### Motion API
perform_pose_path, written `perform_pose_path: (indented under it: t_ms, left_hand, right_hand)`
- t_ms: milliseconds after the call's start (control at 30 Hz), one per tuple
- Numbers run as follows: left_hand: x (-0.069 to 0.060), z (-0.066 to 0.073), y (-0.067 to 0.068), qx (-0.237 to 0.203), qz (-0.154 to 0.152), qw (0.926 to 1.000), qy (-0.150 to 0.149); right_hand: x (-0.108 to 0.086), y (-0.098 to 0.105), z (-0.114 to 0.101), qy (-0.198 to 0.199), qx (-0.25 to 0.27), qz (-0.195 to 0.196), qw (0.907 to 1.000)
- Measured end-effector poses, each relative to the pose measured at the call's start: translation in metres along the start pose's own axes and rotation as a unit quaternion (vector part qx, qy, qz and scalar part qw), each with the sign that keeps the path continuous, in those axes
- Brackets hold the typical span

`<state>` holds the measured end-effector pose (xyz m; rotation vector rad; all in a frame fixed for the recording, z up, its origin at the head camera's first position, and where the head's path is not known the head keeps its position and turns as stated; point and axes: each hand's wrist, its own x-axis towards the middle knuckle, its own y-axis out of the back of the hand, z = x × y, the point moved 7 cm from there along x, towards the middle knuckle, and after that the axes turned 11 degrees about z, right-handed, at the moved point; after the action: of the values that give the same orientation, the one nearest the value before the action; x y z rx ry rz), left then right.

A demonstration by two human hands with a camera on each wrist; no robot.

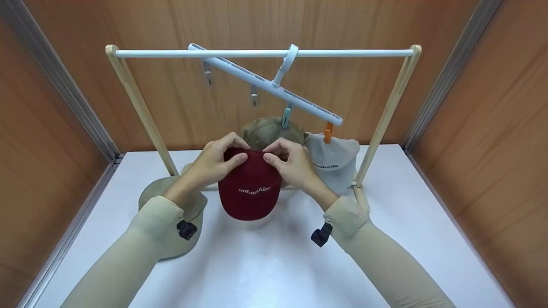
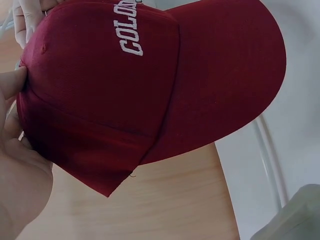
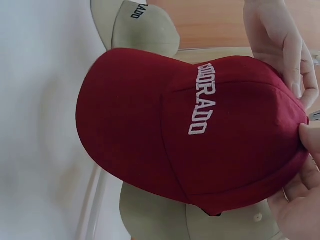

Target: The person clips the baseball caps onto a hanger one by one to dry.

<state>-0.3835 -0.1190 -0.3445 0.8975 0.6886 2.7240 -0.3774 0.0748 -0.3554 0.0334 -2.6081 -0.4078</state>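
Observation:
A dark red baseball cap (image 1: 249, 184) lettered COLORADO hangs brim down in front of me. My left hand (image 1: 216, 160) pinches the top of its crown on the left, thumb in front. On the right, my right hand (image 1: 295, 164) pinches the crown's top edge the same way. Above the hands a pale blue clip hanger (image 1: 265, 83) hooks over a white rod and tilts down to the right. Its teal clip (image 1: 286, 116) holds an olive cap (image 1: 272, 130), and its orange clip (image 1: 328, 133) holds a light grey cap (image 1: 336, 160). Two grey clips, one of them here (image 1: 254, 96), hang from its left half.
The white rod (image 1: 162, 54) spans a wooden-legged rack (image 1: 387, 115) on a white table (image 1: 257, 265). Another olive-beige cap (image 1: 158, 188) lies at the left, partly behind my left forearm. Wood-grain panels (image 1: 355, 25) stand behind and on both sides.

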Motion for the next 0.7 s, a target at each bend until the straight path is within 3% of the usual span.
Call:
perform_pose_path:
  t_ms: [500,700]
  left_hand:
    - [0.021,0.003,0.02,0.015,0.016,0.9997,-0.005]
    - [0.035,0.006,0.023,0.021,0.022,0.9995,0.001]
  right_hand:
    - [0.016,-0.007,-0.008,-0.033,0.044,0.025,0.9982]
    - [0.019,-0.008,-0.011,-0.023,0.048,0.023,0.9983]
